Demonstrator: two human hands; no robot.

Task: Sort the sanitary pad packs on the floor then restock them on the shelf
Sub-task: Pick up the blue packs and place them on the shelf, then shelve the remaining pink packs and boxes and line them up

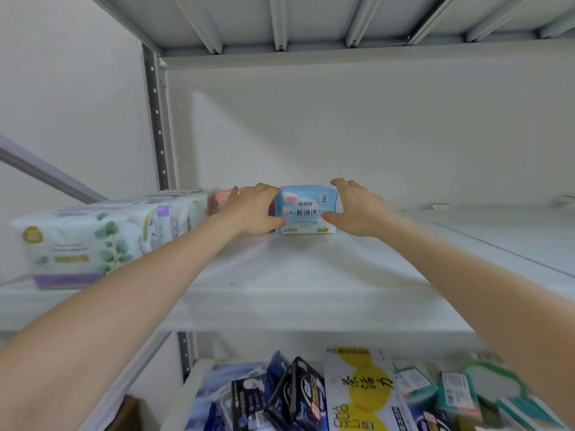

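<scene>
The blue pad pack (306, 209) stands upright far back on the shelf (311, 275), left hand (252, 209) and right hand (357, 209) each curled round one end.

On the shelf (311, 275), the pack (308, 209) sits between left hand (252, 209) and right hand (357, 209); other packs (93, 237) stand left of the grip, loose packs (311, 396) lie below.

A white wall (62, 88) filled the left side, and a grey rail (46, 174) ran slantwise across it, dropping toward the right. Low in the left corner sat a brown box (129, 413), only part of it showing; a small white tag (440, 206) lay far right, too blurred to read
</scene>
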